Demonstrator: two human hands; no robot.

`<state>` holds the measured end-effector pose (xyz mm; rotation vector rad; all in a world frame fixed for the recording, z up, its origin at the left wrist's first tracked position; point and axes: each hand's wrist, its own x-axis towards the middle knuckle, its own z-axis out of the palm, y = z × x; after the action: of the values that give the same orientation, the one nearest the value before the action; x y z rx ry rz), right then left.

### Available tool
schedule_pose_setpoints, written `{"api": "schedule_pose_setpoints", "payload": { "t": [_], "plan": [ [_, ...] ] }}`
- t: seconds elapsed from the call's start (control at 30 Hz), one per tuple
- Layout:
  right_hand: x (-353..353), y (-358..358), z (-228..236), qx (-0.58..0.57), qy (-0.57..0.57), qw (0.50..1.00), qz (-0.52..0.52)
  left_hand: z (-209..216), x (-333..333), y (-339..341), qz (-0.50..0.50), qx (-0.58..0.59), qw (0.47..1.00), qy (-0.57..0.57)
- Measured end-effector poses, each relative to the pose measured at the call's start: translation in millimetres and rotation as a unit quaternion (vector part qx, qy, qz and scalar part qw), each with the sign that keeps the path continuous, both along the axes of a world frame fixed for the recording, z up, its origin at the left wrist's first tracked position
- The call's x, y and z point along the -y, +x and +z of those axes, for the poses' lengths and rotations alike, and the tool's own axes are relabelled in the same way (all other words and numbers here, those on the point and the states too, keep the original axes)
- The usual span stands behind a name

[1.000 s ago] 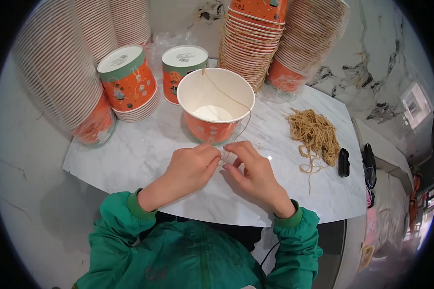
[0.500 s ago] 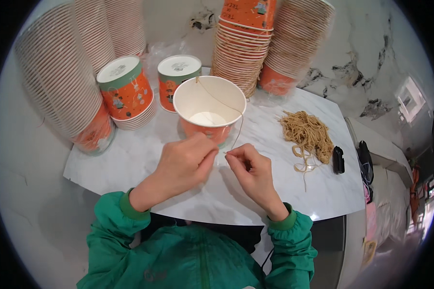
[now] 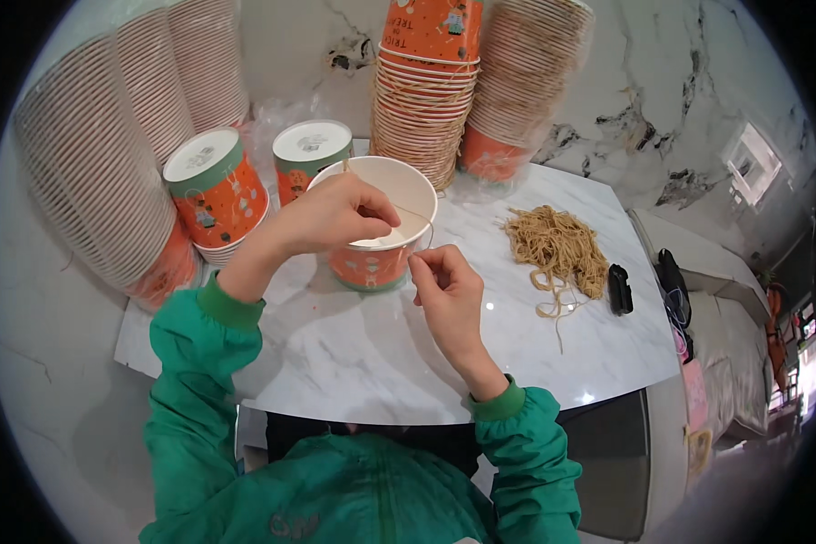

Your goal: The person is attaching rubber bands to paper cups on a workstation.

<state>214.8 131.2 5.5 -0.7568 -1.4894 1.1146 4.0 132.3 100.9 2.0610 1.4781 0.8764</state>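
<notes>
An orange paper bucket (image 3: 369, 269) with a green band at its base stands upright on the table, its white mouth up. A thin tan string (image 3: 412, 211) runs from the far left of its rim, across the mouth and over the right side. My right hand (image 3: 449, 295) is closed, pinching the string's lower end just right of the bucket. My left hand (image 3: 335, 216) hovers above the left part of the mouth with fingers curled in; whatever it may hold is hidden. A heap of loose tan strings (image 3: 558, 249) lies to the right.
Tall stacks of paper buckets (image 3: 82, 163) line the left. Two upturned buckets (image 3: 213, 199) stand behind my left arm. A string-hung stack (image 3: 422, 118) and a plastic-wrapped stack (image 3: 526, 91) stand at the back. A small black object (image 3: 619, 290) lies beside the strings.
My left hand has moved away from my right hand, up and left over the bucket's mouth. My right hand still pinches the string, slightly higher in the picture. The whole view has shifted slightly.
</notes>
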Motion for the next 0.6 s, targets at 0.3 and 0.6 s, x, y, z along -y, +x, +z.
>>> {"api": "schedule_pose_setpoints", "payload": {
  "t": [0.3,0.6],
  "plan": [
    [-3.3,-5.7,-4.1,0.013,-0.008,0.999,-0.035,2.5,-19.4,3.9,-0.086,0.051,0.976,-0.193],
    [-4.1,-11.9,-1.9,0.031,0.013,0.997,-0.065,-7.6,-24.3,5.8,-0.117,0.076,0.973,-0.184]
  ]
}}
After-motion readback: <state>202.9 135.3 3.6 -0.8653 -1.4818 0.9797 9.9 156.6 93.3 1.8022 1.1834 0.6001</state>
